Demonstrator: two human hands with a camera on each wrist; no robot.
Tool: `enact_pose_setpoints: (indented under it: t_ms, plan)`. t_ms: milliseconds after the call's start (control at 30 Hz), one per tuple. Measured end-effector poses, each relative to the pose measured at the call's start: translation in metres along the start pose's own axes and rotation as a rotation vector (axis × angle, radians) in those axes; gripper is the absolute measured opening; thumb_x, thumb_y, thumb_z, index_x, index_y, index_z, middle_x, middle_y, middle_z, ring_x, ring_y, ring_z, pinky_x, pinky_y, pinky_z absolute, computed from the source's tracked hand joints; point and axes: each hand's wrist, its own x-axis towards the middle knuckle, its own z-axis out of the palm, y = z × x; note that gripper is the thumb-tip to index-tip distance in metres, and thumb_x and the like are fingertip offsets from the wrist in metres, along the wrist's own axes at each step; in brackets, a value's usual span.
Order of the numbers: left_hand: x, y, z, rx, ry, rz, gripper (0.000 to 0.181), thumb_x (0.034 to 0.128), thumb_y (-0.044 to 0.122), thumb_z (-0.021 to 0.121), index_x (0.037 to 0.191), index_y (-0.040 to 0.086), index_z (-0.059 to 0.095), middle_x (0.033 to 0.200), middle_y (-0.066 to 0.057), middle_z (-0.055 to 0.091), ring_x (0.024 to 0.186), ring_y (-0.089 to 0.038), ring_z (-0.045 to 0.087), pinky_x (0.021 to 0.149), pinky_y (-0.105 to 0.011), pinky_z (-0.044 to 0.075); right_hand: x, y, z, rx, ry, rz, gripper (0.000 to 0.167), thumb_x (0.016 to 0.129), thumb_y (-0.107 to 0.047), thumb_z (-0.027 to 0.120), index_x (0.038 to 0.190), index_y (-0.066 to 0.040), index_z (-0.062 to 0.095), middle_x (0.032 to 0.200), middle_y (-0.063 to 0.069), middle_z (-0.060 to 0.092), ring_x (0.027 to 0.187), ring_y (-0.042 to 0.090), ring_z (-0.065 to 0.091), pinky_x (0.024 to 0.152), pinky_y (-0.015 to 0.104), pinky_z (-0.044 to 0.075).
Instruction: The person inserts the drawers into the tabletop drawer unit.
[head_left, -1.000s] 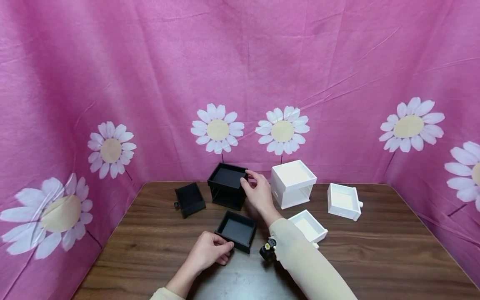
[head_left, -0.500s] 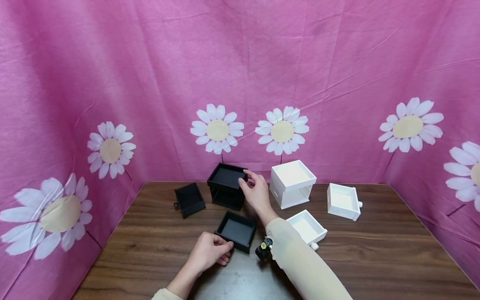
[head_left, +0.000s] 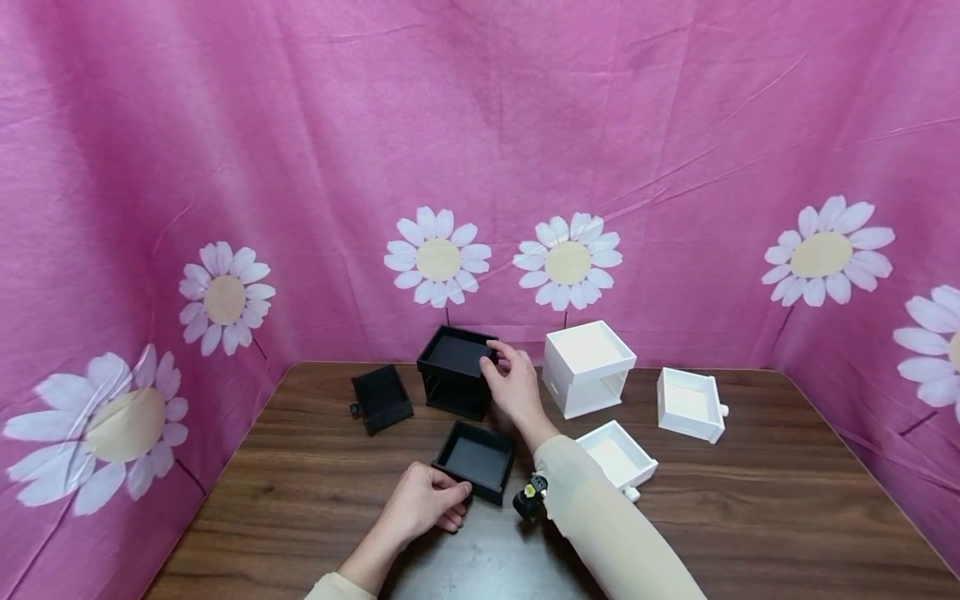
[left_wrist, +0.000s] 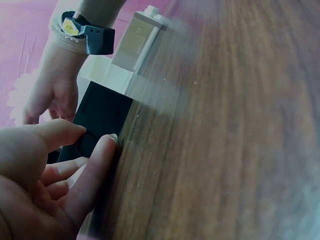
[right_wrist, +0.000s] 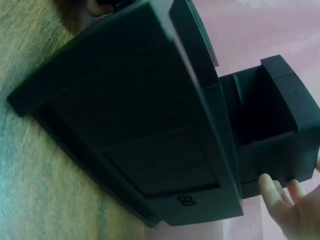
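Observation:
A black drawer (head_left: 487,492) lies on the table, its front facing me. My left hand (head_left: 426,503) is at that front; in the left wrist view its thumb and fingers pinch the round knob (left_wrist: 86,145). Behind the drawer stands a black cabinet (head_left: 442,372) with an open-fronted compartment. At the cabinet's upper right corner, my right hand (head_left: 515,390) holds the edge with thumb and fingertips. From the right wrist, the drawer's dark side fills much of the view, and the fingers (right_wrist: 272,197) touch the cabinet's wall. The knob is hidden from the head camera.
A second black drawer (head_left: 382,400) lies left of the cabinet. To the right stand a white cabinet (head_left: 588,383) and two white drawers, one (head_left: 637,475) partly behind my right sleeve (head_left: 600,517), the other (head_left: 686,425) farther right. A pink flowered cloth (head_left: 480,150) borders the table.

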Motion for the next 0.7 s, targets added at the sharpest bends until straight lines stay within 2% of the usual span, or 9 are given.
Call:
enact_pose_setpoints:
  t_ms: [300,700]
  plan:
    - [-0.002,-0.002,-0.002,-0.026,0.016,0.03,0.022,0.0992,0.008,0.073,0.098,-0.013,0.079,0.076,-0.016,0.078,0.059,-0.01,0.072,0.059,-0.031,0.066,0.0,0.002,0.0,0.001,-0.011,0.038,0.04,0.102,-0.022,0.072,0.141,-0.011,0.07,0.132,0.025,0.064,0.122,0.038,0.068,0.109,0.051,0.059]
    - [-0.005,-0.006,-0.01,-0.04,0.043,0.036,0.024,0.0999,0.009,0.072,0.102,-0.013,0.08,0.078,-0.017,0.079,0.061,-0.01,0.073,0.062,-0.031,0.067,0.0,0.001,-0.001,-0.001,-0.017,0.033,0.041,0.103,-0.022,0.072,0.141,-0.009,0.07,0.131,0.024,0.066,0.121,0.037,0.068,0.107,0.052,0.059]
